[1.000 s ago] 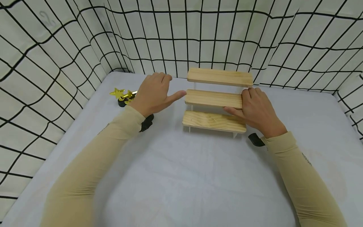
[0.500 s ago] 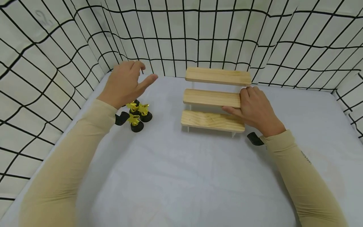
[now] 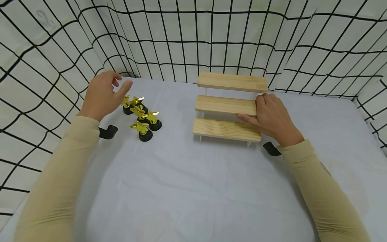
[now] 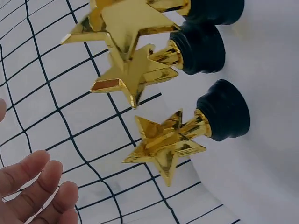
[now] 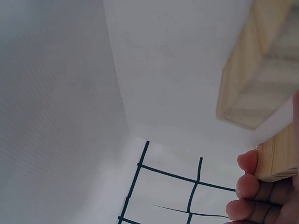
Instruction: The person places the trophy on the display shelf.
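Observation:
A three-tier wooden display stand (image 3: 225, 105) with white supports is at the back, right of centre. My right hand (image 3: 273, 117) grips the right end of its middle board, thumb along the front edge. In the right wrist view, fingertips (image 5: 247, 186) lie beside a board end (image 5: 278, 156). Several gold star trophies (image 3: 139, 127) on black round bases stand clustered left of the stand. Behind and left of them hovers my left hand (image 3: 104, 94), holding nothing, its thumb spread from loosely bent fingers. The left wrist view has a star trophy (image 4: 166, 147) standing apart from these fingers.
White cloth (image 3: 187, 188) covers the table. Black wire grid (image 3: 181, 42) walls it in at the back and both sides, close to my left hand. A black wrist camera mount (image 3: 108, 132) juts from the left sleeve, another mount (image 3: 271, 149) from the right.
My left hand has moved left from beside the stand, past the trophies, bringing the whole cluster into view. My right hand keeps its grip on the middle board; the stand stays put.

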The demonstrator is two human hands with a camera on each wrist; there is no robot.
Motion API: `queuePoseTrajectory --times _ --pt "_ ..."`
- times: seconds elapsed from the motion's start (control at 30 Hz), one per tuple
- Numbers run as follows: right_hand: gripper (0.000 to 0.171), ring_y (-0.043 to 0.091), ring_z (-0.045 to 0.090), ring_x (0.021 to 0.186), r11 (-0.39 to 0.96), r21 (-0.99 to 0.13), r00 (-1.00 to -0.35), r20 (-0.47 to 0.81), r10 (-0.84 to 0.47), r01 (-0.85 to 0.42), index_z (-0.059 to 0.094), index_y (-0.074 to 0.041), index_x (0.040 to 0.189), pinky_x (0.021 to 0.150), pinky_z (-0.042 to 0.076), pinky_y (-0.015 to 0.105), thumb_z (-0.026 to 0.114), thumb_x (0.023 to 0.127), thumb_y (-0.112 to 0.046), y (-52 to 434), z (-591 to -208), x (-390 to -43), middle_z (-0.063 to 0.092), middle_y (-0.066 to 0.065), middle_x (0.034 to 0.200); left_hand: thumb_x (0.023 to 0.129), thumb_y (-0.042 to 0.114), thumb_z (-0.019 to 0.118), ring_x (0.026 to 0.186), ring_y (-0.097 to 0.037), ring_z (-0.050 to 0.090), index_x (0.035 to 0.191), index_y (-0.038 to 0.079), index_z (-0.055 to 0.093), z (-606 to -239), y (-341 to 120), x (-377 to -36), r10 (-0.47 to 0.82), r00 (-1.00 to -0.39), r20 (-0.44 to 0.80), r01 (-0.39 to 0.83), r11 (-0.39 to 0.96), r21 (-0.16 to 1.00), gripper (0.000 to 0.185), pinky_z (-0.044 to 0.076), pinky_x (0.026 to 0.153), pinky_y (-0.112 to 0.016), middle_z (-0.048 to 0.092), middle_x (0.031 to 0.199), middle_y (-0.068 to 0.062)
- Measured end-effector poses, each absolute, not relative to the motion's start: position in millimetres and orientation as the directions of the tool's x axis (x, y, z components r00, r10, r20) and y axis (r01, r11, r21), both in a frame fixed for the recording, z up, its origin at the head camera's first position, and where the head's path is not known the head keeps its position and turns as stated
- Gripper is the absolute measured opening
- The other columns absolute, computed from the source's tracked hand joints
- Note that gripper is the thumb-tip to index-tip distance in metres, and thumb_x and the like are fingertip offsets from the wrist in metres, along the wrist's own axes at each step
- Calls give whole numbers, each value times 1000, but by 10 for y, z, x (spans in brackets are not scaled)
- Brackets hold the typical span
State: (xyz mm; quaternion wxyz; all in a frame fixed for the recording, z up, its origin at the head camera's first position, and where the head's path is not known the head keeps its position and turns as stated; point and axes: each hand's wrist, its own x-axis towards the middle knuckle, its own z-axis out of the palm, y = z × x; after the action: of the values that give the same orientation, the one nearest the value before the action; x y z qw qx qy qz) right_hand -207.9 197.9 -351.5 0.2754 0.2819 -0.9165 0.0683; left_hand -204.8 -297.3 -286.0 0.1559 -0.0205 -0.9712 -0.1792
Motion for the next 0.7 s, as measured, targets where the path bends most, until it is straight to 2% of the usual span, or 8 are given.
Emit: queuePoseTrajectory --times 0.17,0.4,0.57,0.7 --pt "97 28 36 55 833 27 -696 535 -479 -553 44 0 72 54 32 37 13 89 -91 1971 -3510 -2095 40 11 63 103 49 51 113 -38 56 131 0 59 -2987 -3095 -2030 -88 -941 328 72 891 447 57 44 91 -49 61 120 -23" --pt "97 29 36 55 835 29 -693 544 -474 -549 43 0 71 53 32 38 13 89 -91 1975 -3516 -2095 39 12 62 102 51 54 128 -31 51 144 5 50 -3182 -3213 -2040 -168 -953 252 13 809 588 62 43 101 -41 57 137 -18" --pt "96 28 35 55 831 39 -681 553 -480 -555 44 0 71 54 32 38 14 91 -89 1965 -3542 -2091 39 11 62 98 48 64 127 -22 49 147 10 46 -3342 -3294 -2023 -201 -946 255 7 772 635 64 42 103 -32 55 139 -14" --pt "95 27 34 55 829 51 -669 564 -483 -556 43 0 71 54 31 37 15 92 -88 1972 -3534 -2086 38 10 62 97 40 68 133 -27 49 148 10 43 -3439 -3316 -2047 -186 -953 238 18 752 659 64 42 108 -39 54 142 -16"
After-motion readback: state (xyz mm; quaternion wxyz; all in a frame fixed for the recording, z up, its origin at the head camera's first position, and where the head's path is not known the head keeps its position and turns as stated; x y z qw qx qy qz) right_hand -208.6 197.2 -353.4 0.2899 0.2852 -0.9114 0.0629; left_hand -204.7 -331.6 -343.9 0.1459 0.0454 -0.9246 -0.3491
